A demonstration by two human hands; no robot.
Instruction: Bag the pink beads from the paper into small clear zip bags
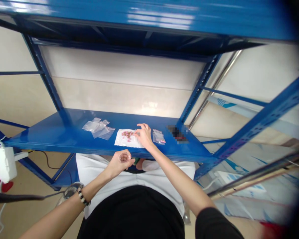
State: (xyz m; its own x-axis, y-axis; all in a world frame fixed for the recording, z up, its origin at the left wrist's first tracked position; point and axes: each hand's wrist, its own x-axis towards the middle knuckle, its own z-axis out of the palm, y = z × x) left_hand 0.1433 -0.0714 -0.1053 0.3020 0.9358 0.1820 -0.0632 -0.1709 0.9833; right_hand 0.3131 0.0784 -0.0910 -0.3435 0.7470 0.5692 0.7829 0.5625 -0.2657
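Note:
My left hand is closed around a small clear cup, its round mouth turned up, just in front of the shelf edge. What lies inside the cup is hard to make out. Over a white paper sheet on the blue shelf, my right hand reaches down with thumb and fingers apart. Its tips are at the right side of a small heap of pink and greenish dried flower buds. I see nothing held in that hand.
Several clear zip bags lie to the left on the blue shelf. Right of the paper is another clear bag with something pink inside. A blurred dark item lies farther right. A white power adapter hangs at left.

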